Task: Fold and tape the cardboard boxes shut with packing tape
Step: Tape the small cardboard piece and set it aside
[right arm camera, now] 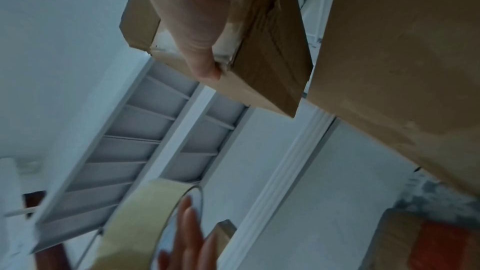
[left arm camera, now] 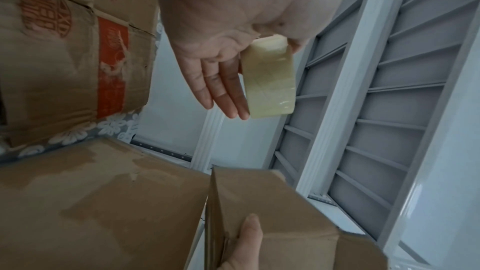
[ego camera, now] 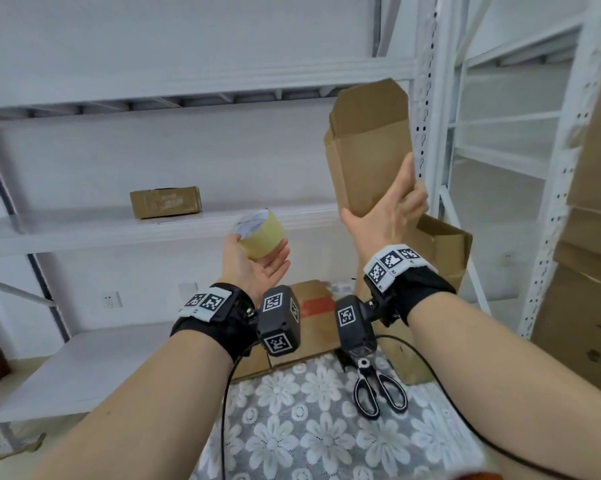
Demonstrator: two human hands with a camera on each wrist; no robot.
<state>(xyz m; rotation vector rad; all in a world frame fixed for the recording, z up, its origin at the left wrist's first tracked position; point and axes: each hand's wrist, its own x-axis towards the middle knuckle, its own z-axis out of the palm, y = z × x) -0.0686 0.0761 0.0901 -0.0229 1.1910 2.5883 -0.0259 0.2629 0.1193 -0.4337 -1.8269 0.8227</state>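
A roll of yellowish packing tape [ego camera: 261, 233] lies in my upturned left hand [ego camera: 257, 266], held up in front of the shelves. The fingers are straight and the thumb rests against the roll's side. The left wrist view shows the tape [left arm camera: 270, 81] next to the straight fingers [left arm camera: 221, 85]. My right hand [ego camera: 391, 216] grips a flattened brown cardboard box [ego camera: 370, 157] by its lower end and holds it upright, flaps pointing up. In the right wrist view my fingers [right arm camera: 200, 44] wrap the box's edge [right arm camera: 270, 54], with the tape [right arm camera: 140, 213] below.
Black scissors [ego camera: 378, 389] lie on the floral tablecloth [ego camera: 309, 431]. A small taped box [ego camera: 165, 201] sits on the white metal shelf [ego camera: 84, 233]. An open carton [ego camera: 444, 251] and flat cardboard with red print [ego camera: 313, 303] lie behind my wrists. Large cartons [ego camera: 590, 289] are stacked at the right.
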